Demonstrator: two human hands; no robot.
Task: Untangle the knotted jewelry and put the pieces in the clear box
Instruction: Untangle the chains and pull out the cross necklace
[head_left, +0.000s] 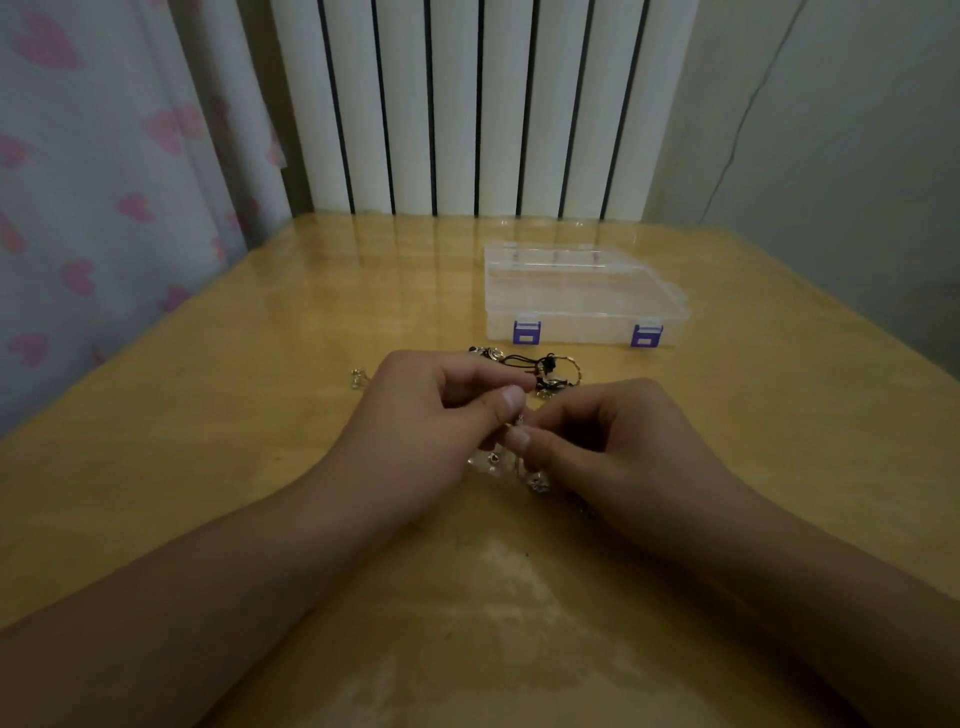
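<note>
My left hand and my right hand meet above the table's middle, thumbs and fingers pinching a thin silvery jewelry piece whose small charms dangle below the fingers. Just beyond the hands lies a tangle of jewelry with black cord and gold-coloured rings. A small gold piece lies apart to the left. The clear box, lid closed with two purple latches, stands behind the tangle.
The wooden table has a worn pale patch near the front edge. A white radiator stands behind the table, a heart-patterned curtain hangs at the left, and a grey wall is at the right.
</note>
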